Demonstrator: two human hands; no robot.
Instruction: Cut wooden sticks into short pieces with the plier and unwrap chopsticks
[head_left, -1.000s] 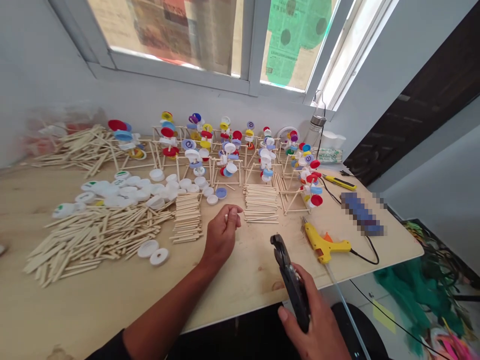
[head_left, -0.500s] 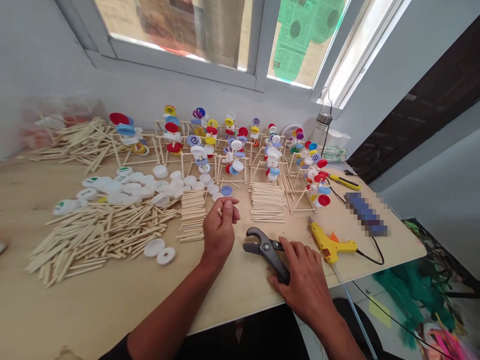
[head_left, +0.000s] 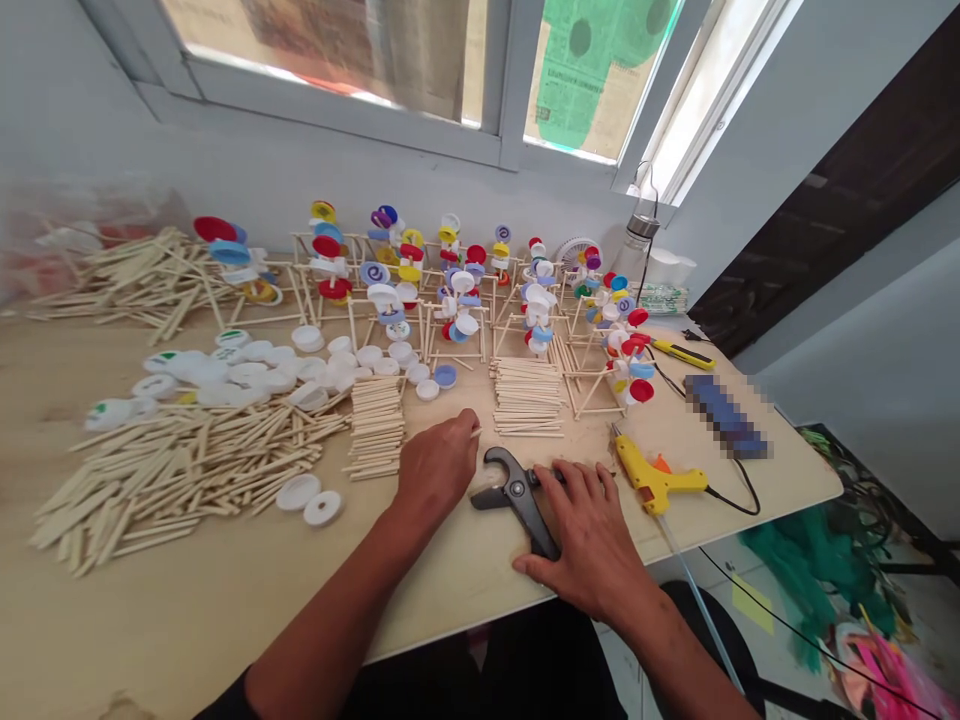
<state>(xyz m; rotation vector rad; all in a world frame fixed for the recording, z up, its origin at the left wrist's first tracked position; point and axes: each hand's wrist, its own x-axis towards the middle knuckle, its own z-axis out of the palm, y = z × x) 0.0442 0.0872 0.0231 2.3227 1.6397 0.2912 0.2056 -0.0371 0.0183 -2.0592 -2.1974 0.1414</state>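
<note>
My left hand [head_left: 441, 460] is closed in a fist, and the tip of a thin wooden stick [head_left: 476, 432] pokes out beside its fingers. Just right of it, a pair of dark grey pruning shears [head_left: 517, 490] lies on the table with jaws apart. Over its spread handles rests my right hand [head_left: 592, 530], the fingers across the far handle and the thumb by the near one. Behind my left hand is a neat stack of short sticks [head_left: 376, 425]; a second stack [head_left: 527, 398] lies beyond the shears.
Loose sticks [head_left: 187, 470] and white bottle caps [head_left: 255, 375] cover the left side. Stick frames with coloured cap wheels [head_left: 461, 300] line the back. At right are a yellow glue gun [head_left: 660, 478], its cord, a yellow cutter knife [head_left: 682, 353] and the table edge.
My left hand has turned over, knuckles up, so the stick's tip now points right toward the shears. My right hand stays on the handles. The whole view has shifted slightly.
</note>
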